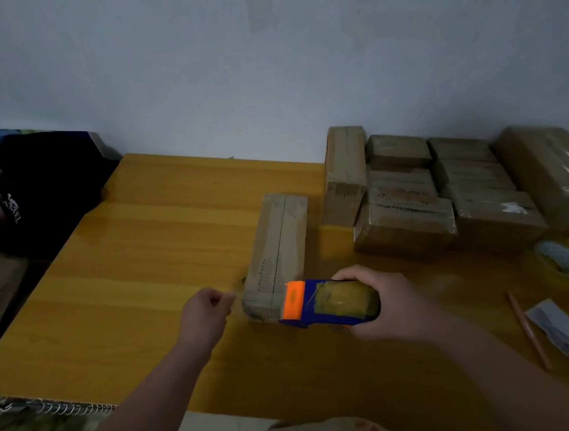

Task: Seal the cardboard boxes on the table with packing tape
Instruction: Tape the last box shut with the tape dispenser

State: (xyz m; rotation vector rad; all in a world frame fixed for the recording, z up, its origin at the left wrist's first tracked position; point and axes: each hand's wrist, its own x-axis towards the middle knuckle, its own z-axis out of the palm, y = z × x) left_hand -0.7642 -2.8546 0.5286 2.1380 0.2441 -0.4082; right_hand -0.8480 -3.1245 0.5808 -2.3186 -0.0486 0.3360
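A long narrow cardboard box (279, 246) lies on the yellow wooden table (142, 262), its top seam running away from me. My right hand (383, 304) grips a blue and orange tape dispenser (328, 301) holding a roll of tape, its orange end against the box's near end. My left hand (207, 311) is just left of the box's near corner, fingers curled and pinched; whether it holds a tape end is unclear.
A stack of several taped cardboard boxes (446, 194) fills the back right of the table. A spare tape roll (560, 260), a pencil (530, 329) and folded paper (565, 333) lie at the right. A dark cap (43, 191) sits left; a spiral notebook (52, 405) near left.
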